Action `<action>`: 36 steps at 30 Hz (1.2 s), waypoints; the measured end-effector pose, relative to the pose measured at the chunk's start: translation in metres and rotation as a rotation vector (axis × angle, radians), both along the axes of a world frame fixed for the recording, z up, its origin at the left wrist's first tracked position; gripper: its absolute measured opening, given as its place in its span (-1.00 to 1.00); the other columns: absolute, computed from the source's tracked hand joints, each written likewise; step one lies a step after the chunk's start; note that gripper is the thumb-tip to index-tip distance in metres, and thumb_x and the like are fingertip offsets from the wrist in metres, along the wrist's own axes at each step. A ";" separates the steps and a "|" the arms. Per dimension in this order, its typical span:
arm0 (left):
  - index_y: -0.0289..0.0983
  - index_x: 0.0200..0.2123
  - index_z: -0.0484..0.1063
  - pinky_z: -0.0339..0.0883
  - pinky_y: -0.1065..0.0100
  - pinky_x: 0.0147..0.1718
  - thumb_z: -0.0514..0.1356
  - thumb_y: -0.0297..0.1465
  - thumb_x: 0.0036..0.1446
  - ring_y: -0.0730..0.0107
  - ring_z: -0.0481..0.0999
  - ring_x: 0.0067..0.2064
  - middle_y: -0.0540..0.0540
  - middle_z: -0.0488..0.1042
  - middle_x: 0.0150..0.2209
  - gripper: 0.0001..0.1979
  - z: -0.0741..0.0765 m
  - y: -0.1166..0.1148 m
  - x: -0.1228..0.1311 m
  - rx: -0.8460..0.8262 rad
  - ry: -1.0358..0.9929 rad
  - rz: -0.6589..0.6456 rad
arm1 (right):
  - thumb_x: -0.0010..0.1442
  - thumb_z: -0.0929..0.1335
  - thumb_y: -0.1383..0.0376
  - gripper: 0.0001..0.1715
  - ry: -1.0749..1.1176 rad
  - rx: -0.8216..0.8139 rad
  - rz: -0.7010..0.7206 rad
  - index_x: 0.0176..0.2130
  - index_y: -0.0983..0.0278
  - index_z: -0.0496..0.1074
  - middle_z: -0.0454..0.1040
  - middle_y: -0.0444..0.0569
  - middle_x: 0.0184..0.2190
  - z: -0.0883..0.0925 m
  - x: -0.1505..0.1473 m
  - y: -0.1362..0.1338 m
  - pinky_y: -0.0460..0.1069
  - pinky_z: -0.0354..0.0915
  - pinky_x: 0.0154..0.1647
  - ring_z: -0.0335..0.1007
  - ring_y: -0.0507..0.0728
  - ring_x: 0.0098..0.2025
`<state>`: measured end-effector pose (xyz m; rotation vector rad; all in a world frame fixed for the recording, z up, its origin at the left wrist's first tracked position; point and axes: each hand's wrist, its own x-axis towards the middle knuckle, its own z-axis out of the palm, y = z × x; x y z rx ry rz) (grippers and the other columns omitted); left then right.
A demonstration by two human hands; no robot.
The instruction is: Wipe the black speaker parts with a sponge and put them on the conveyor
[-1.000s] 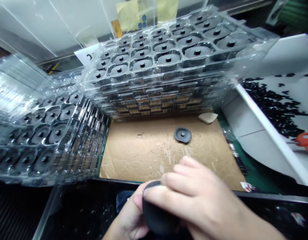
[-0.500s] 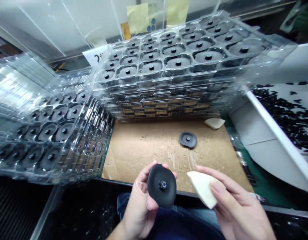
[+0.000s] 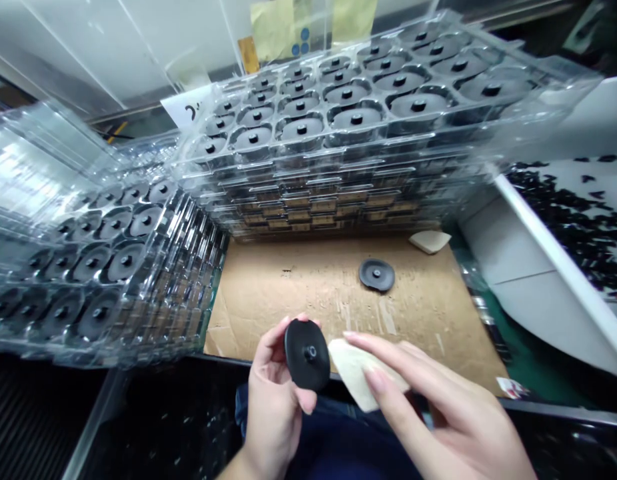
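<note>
Wedge [image 3: 354,375] nearing disc [image 3: 299,365].
I'm seeing right hand [image 3: 455,407] pinching wedge; left hand's [image 3: 274,400] fingers gripping disc's rim, likely baring stem [image 3: 311,353].

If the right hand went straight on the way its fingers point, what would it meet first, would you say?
Probably the black disc in the left hand: the cream pad in the right hand leads, its tip appearing beside the disc's edge, though depth is unclear.

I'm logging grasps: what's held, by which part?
Left hand: black, plastic-looking disc, by its rim. Right hand: cream, foam-like wedge, by its face and upper edge.
</note>
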<state>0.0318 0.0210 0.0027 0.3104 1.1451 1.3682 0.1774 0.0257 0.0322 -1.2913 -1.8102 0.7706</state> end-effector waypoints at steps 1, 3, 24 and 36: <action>-0.07 -0.29 0.51 0.41 0.41 -0.17 0.46 -0.52 -0.45 0.25 0.53 -0.09 0.03 0.60 -0.22 -0.47 0.001 0.000 0.002 -0.014 -0.005 -0.015 | 0.18 0.27 0.41 -0.70 0.038 0.061 -0.037 -0.08 0.26 0.40 0.54 -0.06 -0.26 0.001 -0.003 0.001 -0.10 0.41 -0.32 0.48 0.05 -0.33; -0.07 -0.28 0.51 0.41 0.40 -0.15 0.47 -0.49 -0.48 0.23 0.51 -0.07 0.02 0.59 -0.19 -0.45 0.001 0.000 0.002 -0.030 -0.021 -0.037 | 0.18 0.27 0.43 -0.70 0.101 0.103 -0.034 -0.08 0.28 0.40 0.54 -0.07 -0.33 0.000 -0.011 0.001 -0.10 0.42 -0.36 0.46 0.03 -0.40; -0.10 -0.14 0.48 0.32 0.29 -0.02 0.44 -0.31 -0.34 0.19 0.49 -0.06 -0.03 0.53 -0.11 -0.44 -0.004 -0.005 -0.006 -0.042 -0.250 -0.197 | 0.16 0.25 0.47 -0.73 0.040 0.076 0.171 -0.17 0.26 0.43 0.54 -0.11 -0.33 0.007 -0.025 0.013 -0.06 0.31 -0.34 0.41 0.03 -0.38; -0.25 -0.18 0.50 0.35 0.51 -0.16 0.46 -0.34 -0.38 0.42 0.53 -0.23 -0.08 0.59 -0.25 -0.45 0.004 0.009 -0.007 -0.131 -0.538 -0.383 | 0.19 0.21 0.46 -0.67 -0.319 0.147 0.193 -0.07 0.28 0.39 0.43 -0.09 -0.49 0.013 0.013 0.012 -0.03 0.22 -0.43 0.28 0.05 -0.50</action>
